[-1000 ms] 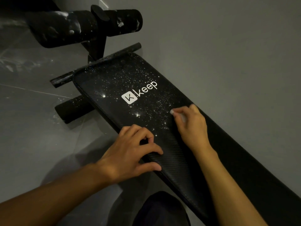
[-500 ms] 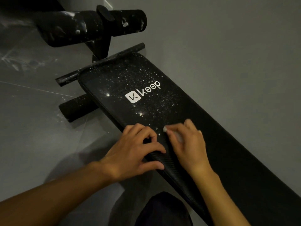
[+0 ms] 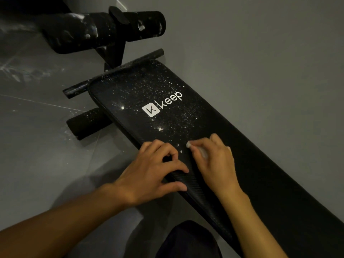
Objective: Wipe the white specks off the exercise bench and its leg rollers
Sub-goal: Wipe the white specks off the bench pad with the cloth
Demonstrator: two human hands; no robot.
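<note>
Since a second ago the right hand has drawn back down the pad toward the left hand, which has not shifted. At the left, the lower roller (image 3: 85,121) lies speckled by the floor (image 3: 37,155), and the upper roller (image 3: 78,32) carries white smears; neither looks wiped yet. The left hand (image 3: 154,172) steadies the bench (image 3: 260,183), fingers arched over the pad's near edge and thumb against its side. Specks (image 3: 178,120) lie thick around the logo (image 3: 162,105), while the pad nearer the person looks clean. The right hand (image 3: 214,162) has its fingers clamped on a white wipe (image 3: 188,145), pressed to the pad just below the specks. This looks like a pad-wiping stroke at its near end. The next move calls for carrying the wipe back up past the logo and pulling through again, with the rollers left for later.
</note>
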